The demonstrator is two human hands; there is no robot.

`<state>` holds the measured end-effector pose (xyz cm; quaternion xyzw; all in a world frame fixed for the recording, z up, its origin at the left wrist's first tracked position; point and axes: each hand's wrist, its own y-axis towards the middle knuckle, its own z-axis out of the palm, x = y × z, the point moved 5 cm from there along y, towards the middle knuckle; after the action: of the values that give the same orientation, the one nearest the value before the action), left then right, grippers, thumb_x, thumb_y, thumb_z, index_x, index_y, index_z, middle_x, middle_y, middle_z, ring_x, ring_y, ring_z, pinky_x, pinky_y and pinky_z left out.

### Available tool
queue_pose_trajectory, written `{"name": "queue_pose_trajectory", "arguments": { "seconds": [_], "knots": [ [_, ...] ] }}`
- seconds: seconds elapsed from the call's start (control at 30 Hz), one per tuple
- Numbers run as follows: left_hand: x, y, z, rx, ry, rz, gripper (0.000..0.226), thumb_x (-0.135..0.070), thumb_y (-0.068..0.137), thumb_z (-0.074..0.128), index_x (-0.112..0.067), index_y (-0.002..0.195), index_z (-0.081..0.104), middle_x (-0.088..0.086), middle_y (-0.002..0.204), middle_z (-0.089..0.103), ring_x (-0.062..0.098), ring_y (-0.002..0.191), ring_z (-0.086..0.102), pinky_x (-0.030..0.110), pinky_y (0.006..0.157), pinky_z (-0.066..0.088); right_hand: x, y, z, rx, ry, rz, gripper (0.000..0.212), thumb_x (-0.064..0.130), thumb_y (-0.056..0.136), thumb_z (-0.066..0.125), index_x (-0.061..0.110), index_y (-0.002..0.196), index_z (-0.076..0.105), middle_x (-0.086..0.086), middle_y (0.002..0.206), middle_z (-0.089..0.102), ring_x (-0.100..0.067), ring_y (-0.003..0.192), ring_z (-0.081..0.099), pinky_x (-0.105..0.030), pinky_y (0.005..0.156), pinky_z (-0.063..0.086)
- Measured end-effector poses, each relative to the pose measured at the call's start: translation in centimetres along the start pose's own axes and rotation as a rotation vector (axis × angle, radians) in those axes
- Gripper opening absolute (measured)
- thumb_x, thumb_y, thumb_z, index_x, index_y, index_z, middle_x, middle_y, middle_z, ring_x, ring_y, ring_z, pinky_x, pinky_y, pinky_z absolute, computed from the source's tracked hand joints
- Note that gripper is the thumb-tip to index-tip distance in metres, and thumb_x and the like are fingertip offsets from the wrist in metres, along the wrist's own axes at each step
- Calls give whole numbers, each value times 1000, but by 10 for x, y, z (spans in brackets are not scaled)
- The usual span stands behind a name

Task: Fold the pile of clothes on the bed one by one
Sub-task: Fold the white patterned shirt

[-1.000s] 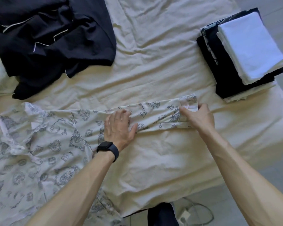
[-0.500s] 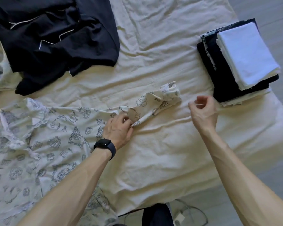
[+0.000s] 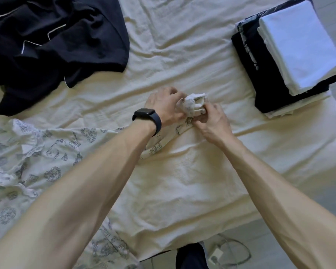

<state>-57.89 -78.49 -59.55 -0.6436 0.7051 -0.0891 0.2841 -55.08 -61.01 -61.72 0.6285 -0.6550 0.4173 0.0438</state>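
Printed shirt (image 3: 52,162), thin and crinkly, lies on the creased cream sheet (image 3: 182,181); left hand (image 3: 164,107) and right hand (image 3: 211,121) both grip its bunched-up cuff (image 3: 194,103).

both hands, left hand (image 3: 164,107) and right hand (image 3: 211,122), grip the bunched sleeve end (image 3: 193,103) of the printed shirt (image 3: 47,162), seemingly turned inside out

Person's wearing a black smartwatch (image 3: 146,117) w/ a dark strap round the wrist, just behind the left hand (image 3: 163,107); rect. face is showing blank. Both forearms are showing bare. Dark fabric (image 3: 190,256) is peeking in near-centre, poss. a trouser leg, can't tell.
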Motion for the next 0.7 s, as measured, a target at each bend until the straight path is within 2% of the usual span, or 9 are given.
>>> {"name": "queue_pose_trajectory", "arguments": {
  "seconds": [0.07,0.13,0.23,0.33,0.47,0.53,0.6,0.63,0.7],
  "knots": [
    [-8,19,-9,39,-55,29,27,-46,91,66,-28,111,67,-2,111,62,22,101,58,30,74,46,-1,0,-4,-23,-5,-25,21,29,91,65,18,109,64,5,106,49,-19,99,54,-34,80,45],
    [-8,30,-22,40,-329,-36,21,-44,92,66,-24,92,69,-5,87,65,15,79,59,23,57,40,-7,-4,-14,-77,124,36,18,38,91,66,22,83,61,7,88,54,-15,84,57,-30,70,41],
    [-4,35,-34,80,-764,-169,18,-35,88,75,-22,78,67,-8,70,61,8,64,54,17,54,39,-25,-17,-29,-173,593,229,17,35,85,68,24,79,56,5,68,66,-16,69,69,-31,65,46],
    [-9,35,-33,268,-949,-259,18,-22,86,79,-15,86,61,9,90,58,21,82,52,29,68,40,-31,-26,-37,-240,808,266,14,11,92,61,21,87,53,4,68,61,-10,48,57,-27,53,42],
    [-19,40,-33,337,-1023,-298,29,-8,82,79,-14,93,54,15,107,63,32,102,63,43,85,48,-33,-25,-41,-253,498,255,21,16,98,48,24,106,65,12,80,63,4,69,57,-28,75,45],
    [-22,43,-32,356,-1001,-299,31,-5,81,80,-15,95,54,13,106,65,28,98,65,37,77,49,-27,-25,-36,-234,478,211,19,32,98,57,25,113,67,11,96,67,-3,92,63,-31,88,49],
    [-28,45,-30,408,-993,-286,28,-4,81,79,-14,95,57,10,100,69,23,87,69,29,64,51,-13,-23,-29,-206,410,99,39,44,91,70,25,124,62,10,116,64,-7,110,59,-26,98,46],
    [-29,45,-30,419,-994,-285,27,-2,82,78,-12,97,58,10,99,71,23,85,71,28,63,54,-7,-20,-23,-174,404,68,48,43,87,76,25,129,59,11,119,62,-6,113,57,-24,99,45],
    [-27,48,-29,419,-992,-298,31,-1,81,78,-7,107,62,14,106,72,28,95,72,36,75,60,0,-15,-11,-84,486,99,52,36,84,80,27,130,58,13,110,66,-8,103,64,-31,93,52]
  ]
}}
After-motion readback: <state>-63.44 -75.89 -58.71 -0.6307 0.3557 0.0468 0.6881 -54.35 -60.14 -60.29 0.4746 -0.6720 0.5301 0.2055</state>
